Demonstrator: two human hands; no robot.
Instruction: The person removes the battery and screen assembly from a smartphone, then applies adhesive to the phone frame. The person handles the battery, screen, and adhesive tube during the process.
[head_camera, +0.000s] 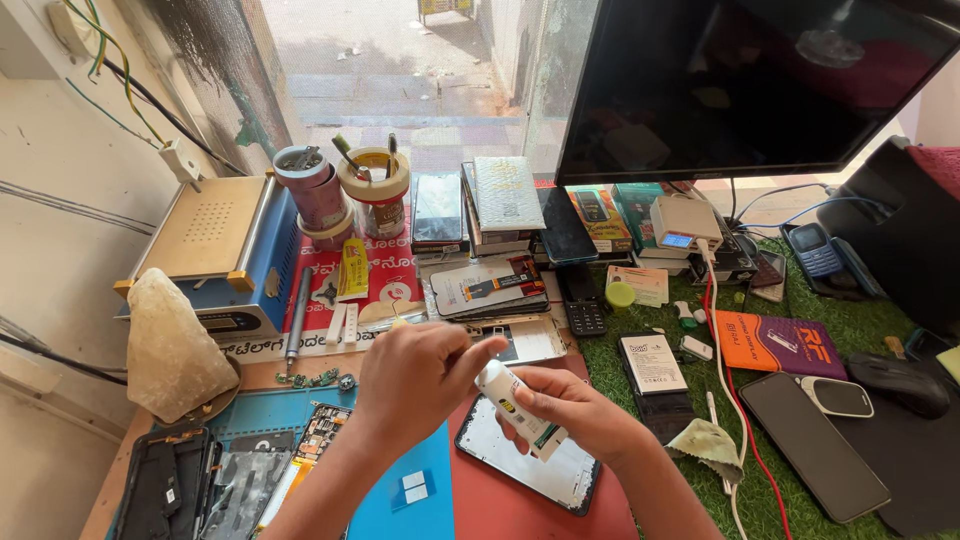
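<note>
My right hand (575, 408) holds a small white tube (522, 412) of glue, tilted with its cap end up and to the left. The fingers of my left hand (415, 372) pinch the cap end of that tube (489, 372). Both hands hover over a dark phone screen panel (500, 455) lying flat on a red mat (500, 505). An opened phone body (318, 435) with exposed parts lies to the left on a blue mat (400, 500).
A blue and tan heating plate machine (215, 250) stands at the back left beside tape rolls (375, 185) holding tools. Stacked phones and boxes (500, 210) sit under a dark monitor (750, 85). More phones (810, 440), a mouse (900, 380) and a red cable (720, 360) lie on green turf at right.
</note>
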